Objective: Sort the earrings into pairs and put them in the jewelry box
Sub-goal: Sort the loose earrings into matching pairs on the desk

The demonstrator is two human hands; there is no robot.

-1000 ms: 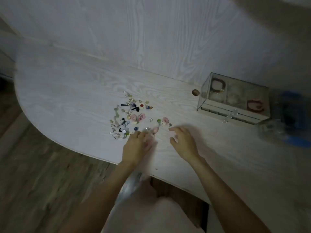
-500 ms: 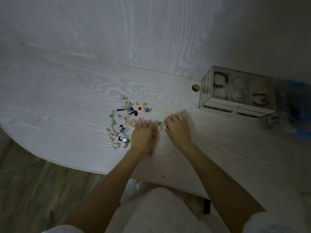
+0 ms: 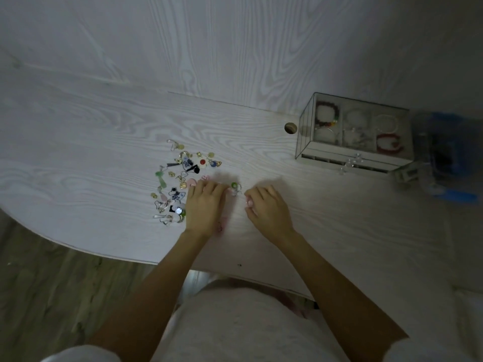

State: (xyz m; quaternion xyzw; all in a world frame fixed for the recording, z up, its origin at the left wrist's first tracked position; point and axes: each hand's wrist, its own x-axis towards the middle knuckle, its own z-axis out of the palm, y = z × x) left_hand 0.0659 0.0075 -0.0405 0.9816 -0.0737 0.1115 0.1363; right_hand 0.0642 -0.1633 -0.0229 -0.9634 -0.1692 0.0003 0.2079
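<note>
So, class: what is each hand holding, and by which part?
Right hand pinches something small and pink; which part cannot be told. Left hand: nothing visible.

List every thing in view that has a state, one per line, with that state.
Jewelry box: glass lid closed, drawer shut, bracelets visible inside.
Earrings: loose and unsorted, scattered on the table.
Green earring: lying free between the hands.
Left hand: fingers down on the pile's edge.
Right hand: fingers curled; grip unclear.
</note>
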